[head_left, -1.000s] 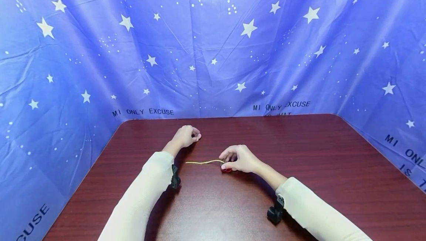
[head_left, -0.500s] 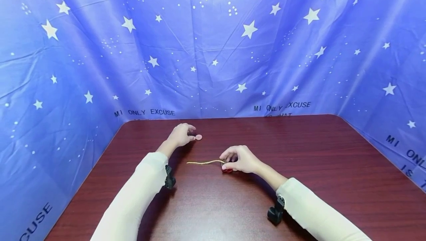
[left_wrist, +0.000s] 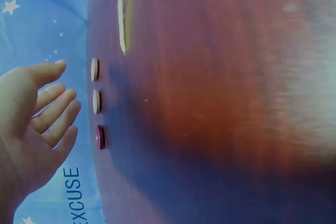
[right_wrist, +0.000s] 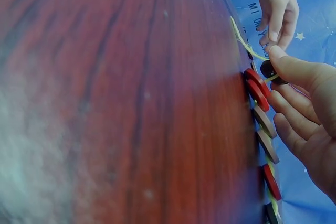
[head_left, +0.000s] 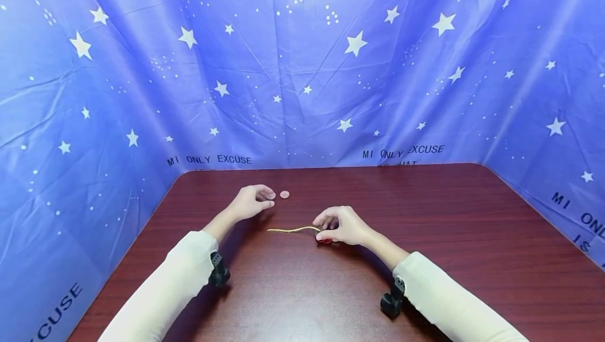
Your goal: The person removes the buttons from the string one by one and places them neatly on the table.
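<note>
Blue cloth (head_left: 307, 69) with white stars hangs behind a shiny brown table (head_left: 416, 210). Near the middle of the head view, the left hand (head_left: 250, 201) is over the table. Its fingers are apart and a bit bent, and they hold nothing. A pink button (head_left: 284, 194) lies just beside its fingertips. On the left of the left wrist view, three loose buttons sit in a row: two pale ones and a purple one (left_wrist: 100, 137) below them.

Right of the middle in the head view, the right hand (head_left: 345, 226) pinches a black piece (right_wrist: 267, 68) between thumb and finger. Yellow string (head_left: 290, 231) runs from it to the left. On the right of the right wrist view, red buttons (right_wrist: 257, 95) and brown buttons (right_wrist: 269, 147) are in a line below that hand's fingertips, with bits of string showing between the lower ones. Both sleeves (head_left: 156, 300) are white.
</note>
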Motion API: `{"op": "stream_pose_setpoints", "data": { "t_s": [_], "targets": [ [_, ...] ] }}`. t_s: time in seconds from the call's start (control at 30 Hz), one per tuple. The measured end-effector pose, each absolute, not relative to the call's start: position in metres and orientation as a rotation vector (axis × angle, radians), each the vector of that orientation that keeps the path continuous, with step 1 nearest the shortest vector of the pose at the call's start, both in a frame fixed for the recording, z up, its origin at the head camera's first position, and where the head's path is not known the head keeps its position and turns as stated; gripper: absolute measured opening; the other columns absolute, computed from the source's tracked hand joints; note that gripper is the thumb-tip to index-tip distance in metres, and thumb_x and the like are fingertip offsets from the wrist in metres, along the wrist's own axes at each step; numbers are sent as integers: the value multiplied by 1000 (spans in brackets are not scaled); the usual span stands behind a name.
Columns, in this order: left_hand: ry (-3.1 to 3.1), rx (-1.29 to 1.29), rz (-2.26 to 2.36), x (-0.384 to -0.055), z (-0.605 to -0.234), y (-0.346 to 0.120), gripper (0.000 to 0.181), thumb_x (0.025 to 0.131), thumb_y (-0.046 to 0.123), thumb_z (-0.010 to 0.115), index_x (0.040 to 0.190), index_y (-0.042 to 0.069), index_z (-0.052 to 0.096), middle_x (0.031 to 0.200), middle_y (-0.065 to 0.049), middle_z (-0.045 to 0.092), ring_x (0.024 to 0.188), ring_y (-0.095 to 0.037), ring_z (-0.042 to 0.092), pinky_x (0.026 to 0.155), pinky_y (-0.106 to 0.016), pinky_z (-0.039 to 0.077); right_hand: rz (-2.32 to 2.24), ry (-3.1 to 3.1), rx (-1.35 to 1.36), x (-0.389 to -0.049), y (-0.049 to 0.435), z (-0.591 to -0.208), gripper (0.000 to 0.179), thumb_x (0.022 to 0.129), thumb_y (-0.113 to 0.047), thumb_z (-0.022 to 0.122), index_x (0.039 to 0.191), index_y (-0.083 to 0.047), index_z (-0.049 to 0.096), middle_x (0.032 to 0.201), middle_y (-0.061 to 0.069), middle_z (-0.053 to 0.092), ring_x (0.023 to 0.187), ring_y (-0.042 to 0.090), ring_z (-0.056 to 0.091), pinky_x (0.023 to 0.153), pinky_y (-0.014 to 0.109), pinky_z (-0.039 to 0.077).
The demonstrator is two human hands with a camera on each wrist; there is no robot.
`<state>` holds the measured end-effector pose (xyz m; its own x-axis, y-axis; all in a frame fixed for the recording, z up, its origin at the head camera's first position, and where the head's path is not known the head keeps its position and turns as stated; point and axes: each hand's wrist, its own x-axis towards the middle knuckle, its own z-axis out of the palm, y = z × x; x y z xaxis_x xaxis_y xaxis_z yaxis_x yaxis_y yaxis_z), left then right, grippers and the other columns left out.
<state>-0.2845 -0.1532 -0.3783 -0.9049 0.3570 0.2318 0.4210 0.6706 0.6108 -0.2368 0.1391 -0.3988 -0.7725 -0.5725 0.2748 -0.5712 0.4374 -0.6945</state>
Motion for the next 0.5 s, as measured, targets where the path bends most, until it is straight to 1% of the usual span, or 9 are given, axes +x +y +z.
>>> {"op": "stream_pose_setpoints", "data": {
  "t_s": [0.1,0.17,0.23,0.33,0.4,0.5],
  "targets": [
    [-2782,-651,-1112,-275,-381,-152,30,85,11,68,110,-5,65,101,-19,72,91,-28,68,87,-41,54,-1278,2665,-1068,-236,138,-399,27,73,-17,83,97,-10,72,80,4,72,69,3,62,68,24,56],
    [-2782,-654,-1147,-270,-383,-150,30,86,12,68,109,-6,66,108,-21,70,92,-28,68,87,-40,54,-1276,2666,-1073,-236,138,-400,27,73,-17,83,97,-10,72,80,3,72,69,2,62,69,25,56],
    [-2797,-635,-1178,-264,-384,-148,30,86,14,68,108,-5,66,110,-20,70,92,-27,68,88,-38,54,-1272,2668,-1083,-235,138,-400,27,73,-17,83,98,-10,72,80,3,72,70,3,62,69,27,56],
    [-2823,-614,-1207,-257,-384,-144,28,86,16,68,106,-3,68,106,-17,71,90,-24,68,86,-35,53,-1261,2674,-1100,-235,137,-400,27,73,-17,83,98,-10,72,81,3,73,73,8,65,69,28,56],
    [-2845,-589,-1233,-253,-385,-141,28,86,18,68,107,0,69,98,-13,72,88,-20,67,85,-33,53,-1251,2677,-1113,-235,137,-400,27,74,-17,83,98,-10,72,82,2,73,76,13,66,69,30,56],
    [-2864,-584,-1268,-248,-387,-137,28,86,19,68,107,1,69,96,-11,73,86,-16,67,84,-30,52,-1231,2681,-1131,-235,137,-400,28,74,-18,82,98,-10,72,83,2,73,79,18,67,69,32,56]
  ]
}}
